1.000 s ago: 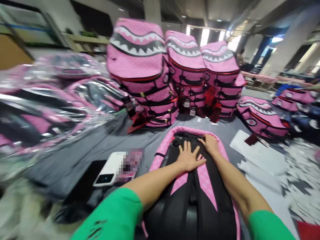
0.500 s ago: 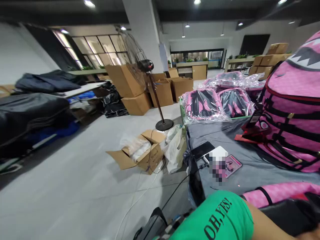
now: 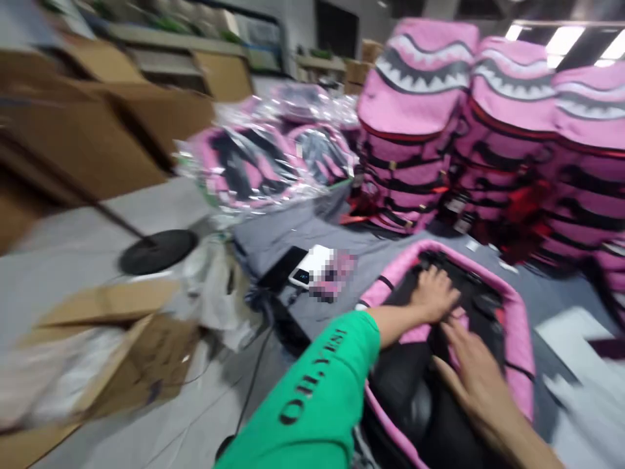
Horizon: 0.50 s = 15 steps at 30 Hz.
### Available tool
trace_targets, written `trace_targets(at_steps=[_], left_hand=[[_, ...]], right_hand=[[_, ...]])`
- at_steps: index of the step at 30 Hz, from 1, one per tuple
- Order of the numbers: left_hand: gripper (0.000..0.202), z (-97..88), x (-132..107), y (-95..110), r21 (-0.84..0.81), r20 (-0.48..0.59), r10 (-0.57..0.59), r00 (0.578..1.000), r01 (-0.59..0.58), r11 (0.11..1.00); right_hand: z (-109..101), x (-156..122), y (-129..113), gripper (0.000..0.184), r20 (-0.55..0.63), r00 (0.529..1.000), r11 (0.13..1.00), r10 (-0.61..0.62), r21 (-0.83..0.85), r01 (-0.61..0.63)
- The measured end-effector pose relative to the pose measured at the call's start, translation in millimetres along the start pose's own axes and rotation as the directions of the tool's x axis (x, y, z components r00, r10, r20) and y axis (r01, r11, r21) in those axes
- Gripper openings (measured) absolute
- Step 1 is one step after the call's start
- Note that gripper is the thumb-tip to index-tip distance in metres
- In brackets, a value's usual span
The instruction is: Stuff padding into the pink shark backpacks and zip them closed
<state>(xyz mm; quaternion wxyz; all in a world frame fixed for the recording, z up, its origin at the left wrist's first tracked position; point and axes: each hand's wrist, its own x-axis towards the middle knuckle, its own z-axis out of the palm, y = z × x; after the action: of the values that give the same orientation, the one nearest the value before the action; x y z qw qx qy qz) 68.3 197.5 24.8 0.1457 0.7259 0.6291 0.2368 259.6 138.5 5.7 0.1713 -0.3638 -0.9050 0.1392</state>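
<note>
A pink and black backpack lies on the grey-covered table with its black padded side and straps facing up. My left hand, at the end of a green sleeve, rests on the far part of that black side with its fingers spread. Nearer to me, my right hand is over the middle of the pack, fingers stretched out and thumb apart. A small patch of pink shows between the two hands. Neither hand grips anything that I can make out, and motion blurs the view somewhat.
Pink backpacks with a toothed pattern stand in a row behind. Plastic-wrapped packs are at the far left of the table, near a white power bank. An open carton and a fan base are on the floor.
The view has swung right and down, bringing the lying backpack and both hands into sight. Earlier, only my left arm and a blurred bit of hand showed at the lower right edge.
</note>
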Motion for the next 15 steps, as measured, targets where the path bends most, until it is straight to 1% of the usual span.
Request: trace_targets(at_steps=[1, 2, 3, 4, 5, 6, 7, 8, 9, 11, 13, 14, 15], left_hand=[[0.04, -2.3, 1.2, -0.7, -0.045, 0.019, 0.027, 0.999, -0.026, 0.999], [0.041, -3.0, 1.2, -1.1, -0.088, 0.047, 0.047, 0.998, -0.043, 0.995], [0.042, -2.6, -1.1, -1.2, -0.129, 0.075, 0.071, 0.995, -0.061, 0.99], [0.043, -1.9, -6.6, -1.2, -0.168, 0.106, 0.112, 0.988, -0.093, 0.981], [0.042, -1.3, -15.9, -1.7, -0.209, 0.142, 0.178, 0.974, -0.146, 0.967], [0.039, -1.4, -28.4, -3.0, -0.252, 0.185, 0.254, 0.949, -0.204, 0.946], [0.035, -2.1, -43.4, -5.2, -0.297, 0.237, 0.336, 0.912, -0.261, 0.919], [0.032, -3.4, -59.4, -8.0, -0.331, 0.292, 0.402, 0.868, -0.303, 0.894], [0.031, -5.0, -74.8, -11.0, -0.358, 0.358, 0.469, 0.808, -0.345, 0.868], [0.03, -6.9, -97.9, -15.6, -0.399, 0.473, 0.586, 0.658, -0.433, 0.808], [0.026, -4.3, -106.2, -17.9, -0.438, 0.523, 0.698, 0.489, -0.548, 0.713], [0.023, -0.9, -105.3, -18.8, -0.446, 0.519, 0.742, 0.424, -0.607, 0.658], [0.022, 3.5, -102.3, -19.8, -0.443, 0.508, 0.777, 0.372, -0.661, 0.606]], right_hand=[[7.5, 0.6, -14.1, 0.063, 0.039, 0.998, 0.995, 0.059, -0.089, -0.055], [16.2, 6.2, -23.2, 0.06, 0.092, 0.989, 0.979, 0.114, -0.18, -0.096], [24.2, 14.0, -27.1, 0.058, 0.112, 0.978, 0.956, 0.176, -0.258, -0.142], [30.5, 21.5, -26.7, 0.058, 0.102, 0.97, 0.941, 0.222, -0.284, -0.185], [34.8, 27.2, -23.6, 0.058, 0.101, 0.963, 0.929, 0.248, -0.305, -0.208], [37.2, 30.3, -19.8, 0.058, 0.108, 0.962, 0.924, 0.252, -0.322, -0.206], [38.7, 31.1, -16.3, 0.058, 0.111, 0.963, 0.924, 0.247, -0.326, -0.2], [39.8, 30.0, -14.0, 0.057, 0.111, 0.965, 0.925, 0.237, -0.329, -0.189], [40.9, 27.9, -12.8, 0.057, 0.104, 0.969, 0.928, 0.224, -0.326, -0.18], [44.0, 23.4, -12.4, 0.056, 0.062, 0.976, 0.934, 0.208, -0.308, -0.18], [47.0, 21.6, -11.4, 0.054, 0.0, 0.98, 0.94, 0.201, -0.283, -0.193], [47.6, 22.0, -10.3, 0.053, -0.025, 0.98, 0.943, 0.197, -0.268, -0.196], [47.3, 23.0, -9.1, 0.052, -0.053, 0.979, 0.946, 0.197, -0.252, -0.204]])
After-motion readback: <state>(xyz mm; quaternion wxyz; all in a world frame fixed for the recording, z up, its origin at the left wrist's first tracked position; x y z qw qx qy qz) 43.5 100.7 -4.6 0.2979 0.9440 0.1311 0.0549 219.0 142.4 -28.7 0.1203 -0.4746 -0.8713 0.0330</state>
